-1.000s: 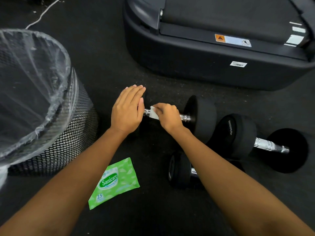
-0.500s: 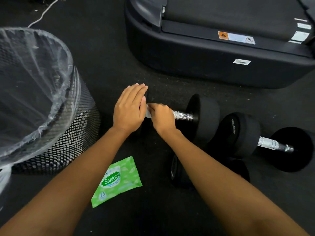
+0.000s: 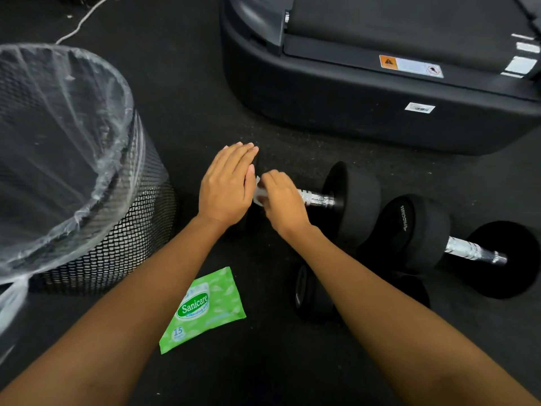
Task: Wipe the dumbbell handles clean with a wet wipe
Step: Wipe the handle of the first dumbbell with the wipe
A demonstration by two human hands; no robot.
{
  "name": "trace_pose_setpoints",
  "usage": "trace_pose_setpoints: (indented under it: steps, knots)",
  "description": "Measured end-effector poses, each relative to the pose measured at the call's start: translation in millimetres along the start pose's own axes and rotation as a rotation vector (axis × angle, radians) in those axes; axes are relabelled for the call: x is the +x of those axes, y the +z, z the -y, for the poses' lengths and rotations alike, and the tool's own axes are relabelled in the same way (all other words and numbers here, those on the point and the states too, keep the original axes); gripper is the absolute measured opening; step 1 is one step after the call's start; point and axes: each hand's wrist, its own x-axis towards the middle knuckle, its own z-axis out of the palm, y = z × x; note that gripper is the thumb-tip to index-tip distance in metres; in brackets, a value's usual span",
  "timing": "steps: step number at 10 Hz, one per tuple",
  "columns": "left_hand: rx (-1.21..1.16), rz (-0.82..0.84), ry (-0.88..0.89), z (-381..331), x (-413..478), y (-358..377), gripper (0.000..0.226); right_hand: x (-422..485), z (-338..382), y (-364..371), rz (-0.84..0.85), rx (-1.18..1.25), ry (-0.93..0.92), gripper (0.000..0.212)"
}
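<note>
The wet wipe (image 3: 258, 195) shows only as a small white crumple at the left end of the chrome handle (image 3: 317, 199), peeking out btwn the two hands. The right hand (image 3: 282, 200) has its fingers curled over wipe and bar, gripping both, knuckles up. The knurled stretch of handle to its right is bare up to the black weight head (image 3: 355, 200). This dumbbell lies on its side on the floor, approx. mid-frame, bar running left-right. The left hand (image 3: 227, 186) lies flat, fingers straight and held together, palm down over the dumbbell's left end (that end is almost wholly hidden under the palm, so contact can't be confirmed). Its thumb edge is just beside the wipe.

Just right of it, a second dumbbell (image 3: 424, 232) w/ bigger black heads lies on the floor, its chrome bar (image 3: 474, 252) uncovered. A third, smaller dumbbell (image 3: 306, 291) sits nearer the person, mostly hidden under the right forearm.

Beside the left forearm a green Sanicare wipes pack (image 3: 205, 309), marked 15, lies flat on the black floor (image 3: 263, 370). At left stands a black mesh bin (image 3: 123, 238) w/ a clear plastic liner (image 3: 58, 127) folded over its rim. At top is a dark treadmill base (image 3: 336, 112) w/ stickers, and a white cable (image 3: 83, 20) trails at top left.
</note>
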Motion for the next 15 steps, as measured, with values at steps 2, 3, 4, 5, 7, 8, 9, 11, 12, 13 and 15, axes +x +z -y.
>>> trace_pose_setpoints:
  steps: [2, 3, 4, 5, 7, 8, 9, 11, 12, 13, 15]
  knots:
    - [-0.015, -0.01, 0.004, 0, 0, -1, 0.041, -15, -23, -13, -0.039, -0.136, -0.101, 0.033]
    - [-0.02, -0.006, -0.002, 0, 0, -1, 0.041, -21, -27, -14, -0.077, -0.092, -0.055, 0.028]
    - [-0.026, 0.0, -0.006, 0, 1, -1, 0.041, -21, -18, -12, -0.112, -0.011, 0.006, 0.029]
    - [-0.023, 0.003, -0.008, -1, 2, -1, 0.041, -23, -16, -8, -0.145, 0.006, 0.026, 0.03]
    - [-0.029, 0.004, -0.009, -1, 1, -1, 0.042, -28, -20, -1, -0.179, 0.063, 0.026, 0.025]
    - [-0.03, -0.001, -0.009, 0, 1, -1, 0.041, -26, -22, 1, -0.199, 0.08, 0.002, 0.017]
    - [-0.032, 0.001, -0.01, -1, 1, -1, 0.041, -20, -25, 4, -0.206, 0.141, 0.051, 0.013]
    - [-0.034, -0.003, -0.011, 0, 1, -1, 0.041, 8, -10, 5, -0.057, 0.186, 0.183, 0.023]
    - [-0.037, -0.004, -0.012, -1, 0, -1, 0.041, 10, -2, 10, -0.029, 0.189, 0.202, 0.023]
    - [-0.039, -0.005, -0.011, 0, 0, 0, 0.04, -4, -11, 10, -0.046, 0.116, 0.095, 0.03]
    - [-0.035, -0.018, -0.007, 0, 0, 0, 0.041, 7, -4, 9, 0.027, -0.044, 0.101, 0.023]
